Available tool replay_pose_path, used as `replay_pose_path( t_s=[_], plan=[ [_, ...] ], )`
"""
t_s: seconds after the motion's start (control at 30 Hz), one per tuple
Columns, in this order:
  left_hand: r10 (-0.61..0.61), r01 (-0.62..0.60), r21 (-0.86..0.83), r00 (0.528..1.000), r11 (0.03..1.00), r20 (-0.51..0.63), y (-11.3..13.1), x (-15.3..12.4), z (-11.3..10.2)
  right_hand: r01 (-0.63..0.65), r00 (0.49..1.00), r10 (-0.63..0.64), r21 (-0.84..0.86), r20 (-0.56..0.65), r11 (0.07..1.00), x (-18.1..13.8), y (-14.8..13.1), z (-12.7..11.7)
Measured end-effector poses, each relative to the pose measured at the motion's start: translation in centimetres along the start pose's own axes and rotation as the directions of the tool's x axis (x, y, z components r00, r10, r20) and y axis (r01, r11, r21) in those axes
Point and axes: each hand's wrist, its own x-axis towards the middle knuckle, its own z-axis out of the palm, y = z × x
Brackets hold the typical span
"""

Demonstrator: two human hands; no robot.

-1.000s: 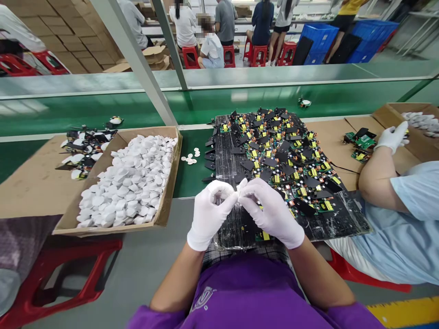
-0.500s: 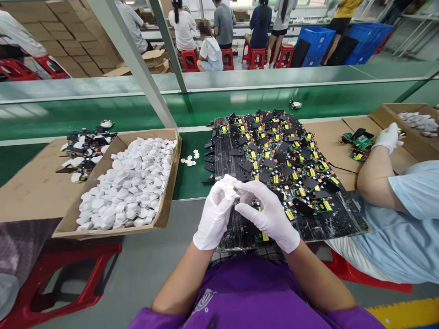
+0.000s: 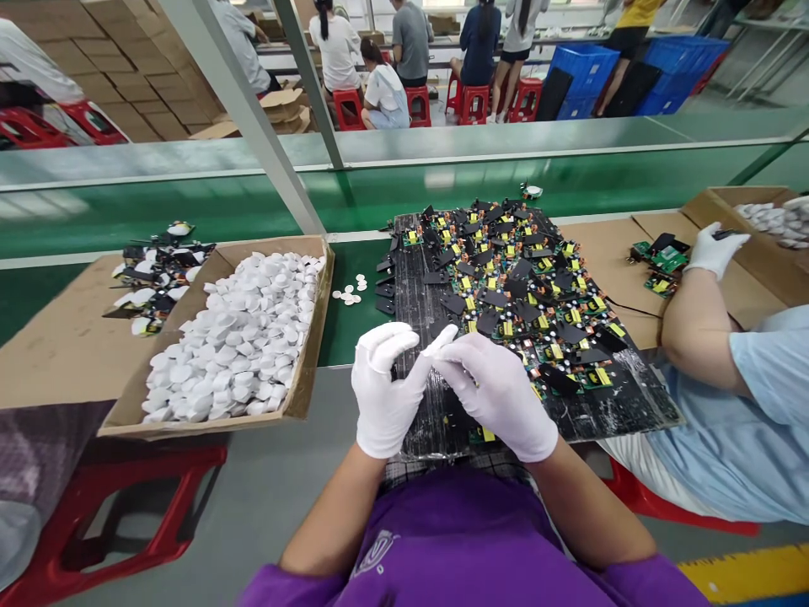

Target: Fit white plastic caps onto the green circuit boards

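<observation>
While the right hand (image 3: 498, 394) pinches a small white piece (image 3: 441, 340) in its fingertips, the left hand (image 3: 385, 394) is partly open, fingers spread and thumb brought up to the piece's near end; the piece sits tilted at the middle of the clock, raised over the black tray (image 3: 607, 415), probably so that both hands can turn it in plain sight without brushing anything below; with twelve o'clock pointing away from the person, circuit boards (image 3: 518, 287) lie crowded from twelve to three, likely to leave the tray's near left part for the hands; a box (image 3: 311, 362) of white caps (image 3: 233, 337) stands at nine to ten o'clock, seemingly within easy left-hand reach; a few white discs (image 3: 348, 298) lie at ten to eleven, just beside the box; for moving, a bare strip runs along the tray's left side, edged at eleven by a row of black tabs (image 3: 385, 291) that could be knocked; towards two, boards crowd the right hand, while a co-worker's hand (image 3: 714, 251) is well apart.
</observation>
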Motion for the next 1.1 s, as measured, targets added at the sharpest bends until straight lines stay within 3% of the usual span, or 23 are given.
replay_pose_path(
  t_s=[0.03, 0.1, 0.17, 0.2, 0.27, 0.3, 0.33, 0.4, 0.43, 0.47, 0.5, 0.53, 0.57, 0.63, 0.67, 0.73, 0.8, 0.83, 0.9, 0.93, 1.0, 1.03, 1.1],
  plan=[
    [0.146, -0.149, 0.110, 0.989, 0.983, 0.037, -0.6, 0.2, -0.3, 0.032, 0.999, -0.030, -0.062, 0.028, 0.998, 0.1, 0.0, -0.2],
    [0.324, -0.343, 0.197, 0.938, 0.918, 0.123, -1.5, 0.5, -0.7, 0.068, 0.996, -0.062, -0.096, 0.069, 0.993, 0.2, 0.1, -0.4],
    [0.395, -0.425, 0.186, 0.901, 0.886, 0.177, -2.0, 0.6, -0.8, 0.083, 0.992, -0.077, -0.055, 0.104, 0.995, 0.2, 0.2, -0.3],
    [0.381, -0.408, 0.154, 0.908, 0.900, 0.176, -2.1, 0.5, -0.7, 0.085, 0.989, -0.080, -0.030, 0.123, 0.996, 0.1, 0.3, -0.1],
    [0.204, -0.206, 0.001, 0.971, 0.979, 0.121, -1.7, 0.3, -0.2, 0.101, 0.980, -0.099, 0.000, 0.172, 0.995, 0.0, 0.5, 0.4],
    [0.037, -0.022, -0.145, 0.994, 0.989, 0.103, -1.3, 0.2, 0.0, 0.113, 0.974, -0.113, 0.011, 0.197, 0.994, -0.1, 0.6, 0.7],
    [-0.153, 0.188, -0.323, 0.980, 0.927, 0.130, -0.8, 0.1, 0.3, 0.129, 0.967, -0.131, 0.021, 0.218, 0.991, -0.2, 0.6, 1.0],
    [-0.412, 0.526, -0.617, 0.848, 0.586, 0.332, 0.4, 0.0, 0.6, 0.163, 0.957, -0.167, 0.037, 0.237, 0.986, -0.2, 0.4, 1.3],
    [-0.436, 0.617, -0.674, 0.779, 0.406, 0.450, 0.9, 0.0, 0.7, 0.176, 0.955, -0.182, 0.047, 0.234, 0.983, -0.2, 0.1, 1.4],
    [-0.423, 0.667, -0.685, 0.733, 0.292, 0.533, 1.3, 0.1, 0.8, 0.188, 0.955, -0.195, 0.055, 0.223, 0.981, -0.1, -0.1, 1.3],
    [-0.402, 0.691, -0.670, 0.714, 0.270, 0.574, 1.6, 0.2, 0.7, 0.196, 0.956, -0.205, 0.060, 0.211, 0.979, 0.0, -0.4, 1.2],
    [-0.406, 0.684, -0.644, 0.725, 0.341, 0.556, 1.6, 0.3, 0.7, 0.199, 0.958, -0.208, 0.062, 0.197, 0.978, 0.1, -0.7, 0.9],
    [-0.412, 0.640, -0.597, 0.769, 0.484, 0.489, 1.5, 0.4, 0.6, 0.196, 0.962, -0.203, 0.059, 0.184, 0.979, 0.2, -0.9, 0.6],
    [-0.325, 0.425, -0.394, 0.898, 0.815, 0.296, 0.7, 0.7, 0.3, 0.186, 0.968, -0.189, 0.034, 0.162, 0.982, 0.3, -1.4, 0.0],
    [-0.218, 0.282, -0.270, 0.945, 0.921, 0.244, 0.2, 0.9, 0.2, 0.184, 0.971, -0.184, 0.011, 0.151, 0.983, 0.4, -1.6, -0.2],
    [-0.006, 0.040, -0.115, 0.959, 0.993, 0.284, -0.8, 1.1, 0.1, 0.193, 0.972, -0.184, -0.048, 0.146, 0.980, 0.6, -1.7, -0.3],
    [0.065, -0.037, -0.082, 0.928, 0.996, 0.368, -1.4, 1.3, 0.0, 0.220, 0.963, -0.193, -0.130, 0.187, 0.967, 0.7, -1.8, -0.2],
    [0.026, 0.008, -0.089, 0.927, 0.996, 0.374, -1.4, 1.4, 0.1, 0.241, 0.954, -0.201, -0.167, 0.222, 0.956, 0.7, -1.8, 0.0],
    [-0.182, 0.254, -0.183, 0.924, 0.950, 0.335, -0.9, 1.3, 0.3, 0.271, 0.937, -0.215, -0.182, 0.276, 0.945, 0.7, -1.6, 0.3],
    [-0.313, 0.407, -0.273, 0.891, 0.872, 0.329, -0.5, 1.3, 0.4, 0.274, 0.934, -0.228, -0.143, 0.276, 0.951, 0.6, -1.4, 0.5],
    [-0.508, 0.626, -0.440, 0.780, 0.644, 0.366, 0.6, 1.1, 0.6, 0.262, 0.941, -0.257, 0.007, 0.222, 0.965, 0.6, -1.1, 0.8],
    [-0.550, 0.675, -0.495, 0.736, 0.547, 0.396, 1.2, 1.1, 0.8, 0.258, 0.944, -0.271, 0.091, 0.186, 0.962, 0.5, -1.0, 1.0],
    [-0.565, 0.707, -0.567, 0.695, 0.423, 0.445, 2.2, 1.0, 1.0, 0.272, 0.946, -0.304, 0.236, 0.111, 0.933, 0.5, -0.7, 1.2]
  ],
)
